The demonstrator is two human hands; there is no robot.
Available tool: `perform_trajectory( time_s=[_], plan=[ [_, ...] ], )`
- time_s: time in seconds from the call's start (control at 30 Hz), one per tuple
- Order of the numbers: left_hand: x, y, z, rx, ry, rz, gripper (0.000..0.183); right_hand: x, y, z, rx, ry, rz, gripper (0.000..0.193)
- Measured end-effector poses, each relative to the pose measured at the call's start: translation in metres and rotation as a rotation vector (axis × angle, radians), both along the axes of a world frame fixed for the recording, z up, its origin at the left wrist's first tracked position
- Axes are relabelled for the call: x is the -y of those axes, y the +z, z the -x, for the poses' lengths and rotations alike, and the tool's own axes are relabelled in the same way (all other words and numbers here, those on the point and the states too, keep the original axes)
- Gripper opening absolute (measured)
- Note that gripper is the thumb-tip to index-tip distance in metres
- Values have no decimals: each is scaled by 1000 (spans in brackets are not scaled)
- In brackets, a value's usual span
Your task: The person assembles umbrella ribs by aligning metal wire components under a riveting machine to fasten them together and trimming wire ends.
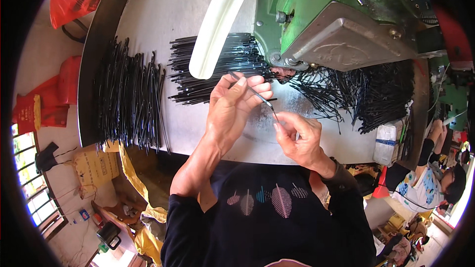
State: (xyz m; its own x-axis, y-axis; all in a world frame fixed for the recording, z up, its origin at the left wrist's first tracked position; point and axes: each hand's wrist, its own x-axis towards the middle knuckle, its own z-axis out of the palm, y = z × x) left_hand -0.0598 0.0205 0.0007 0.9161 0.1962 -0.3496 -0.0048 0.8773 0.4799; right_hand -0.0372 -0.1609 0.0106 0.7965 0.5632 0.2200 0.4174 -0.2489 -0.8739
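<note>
Metal bench (148, 22) under the grip: smooth, grey, dull sheen, scuffed just beyond the hands. Green machine (316, 7), painted metal, bulky, beyond and right of the grip; its bare-metal guard plate (351, 42) has a raised panel and overhangs the bench. Black rod stock, thin, slick, slightly knobbed ends, in three lots: right tangle (381, 91), messy, right of the grip and partly hidden by the machine; left pile (131, 104), well left, roughly parallel, ends toward the wearer; centre bundle (245, 57), laid crosswise just beyond the left hand. White ridged bar (217, 27), rounded end, hangs over that bundle and blocks part of it; left hand (232, 101) covers a bit more. Left hand pinches one thin rod (263, 100) between thumb and fingers, other fingers curled behind. Right hand (304, 141): thumb and index nearly together at the rod's near end, can't tell if pinching. Pale box (387, 142), blue band, at bench edge right of the grip. Rod slants between both hands, dark tip, greyer shaft.
</note>
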Motion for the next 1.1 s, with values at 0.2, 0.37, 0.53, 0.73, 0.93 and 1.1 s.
perform_trajectory(
  time_s=[0.2, 0.37, 0.53, 0.73, 0.93, 1.1],
  plan=[
    [0, 5, -3, -56, 32, 14, 5, -2, 0, -1, 7, -2, -3, 20],
    [-3, -1, 0, -8, 0, 22, 8, -3, 1, 0, 21, -5, 8, 21],
    [-3, -6, -2, 3, -11, 20, 9, -3, -2, -2, 7, 2, 17, 21],
    [-8, -3, -2, 115, -27, -118, 10, -4, 5, -4, -20, 40, 47, 19],
    [-7, -2, -3, 160, -20, -255, 12, -4, 2, -8, 22, 44, 117, 17],
    [-8, -3, -2, 152, -38, -263, 12, -5, -7, -5, -34, 33, 74, 15]
  ],
)
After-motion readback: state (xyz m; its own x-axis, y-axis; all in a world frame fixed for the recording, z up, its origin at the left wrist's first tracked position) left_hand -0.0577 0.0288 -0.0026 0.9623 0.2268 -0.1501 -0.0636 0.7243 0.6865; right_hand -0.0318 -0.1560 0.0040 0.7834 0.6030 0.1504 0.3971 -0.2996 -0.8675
